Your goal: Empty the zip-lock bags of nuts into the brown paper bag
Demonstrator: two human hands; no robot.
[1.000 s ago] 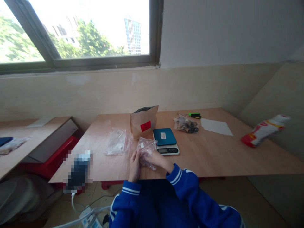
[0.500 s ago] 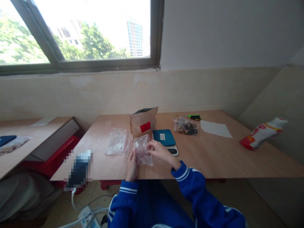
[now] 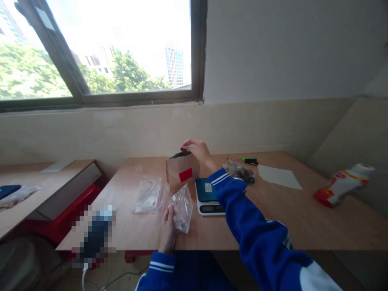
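Note:
My left hand (image 3: 168, 222) is closed on the edge of a clear plastic zip bag (image 3: 182, 210), which stands tilted on the table. Over the open mouth of a brown paper pouch (image 3: 174, 173) with a red label, my right hand (image 3: 197, 150) is pinched. A small dark brown piece (image 3: 182, 149) shows at its fingertips, too small to name. Just right of the plastic bag sits a white kitchen scale (image 3: 202, 209) with a blue top, partly hidden by my right sleeve. More clear plastic bags (image 3: 148, 196) lie flat to the left.
Behind my right arm lies a bag of dark and brown pieces (image 3: 241, 171), with a green and black tool (image 3: 250, 161) and a white paper sheet (image 3: 280, 177) nearby. A red and white bottle (image 3: 344, 186) is at the right. A blurred-out dark object (image 3: 95, 234) lies at the left edge.
My right hand has moved from the plastic bag up and away to the pouch's mouth. My left hand still holds the plastic bag. The view has tilted up slightly.

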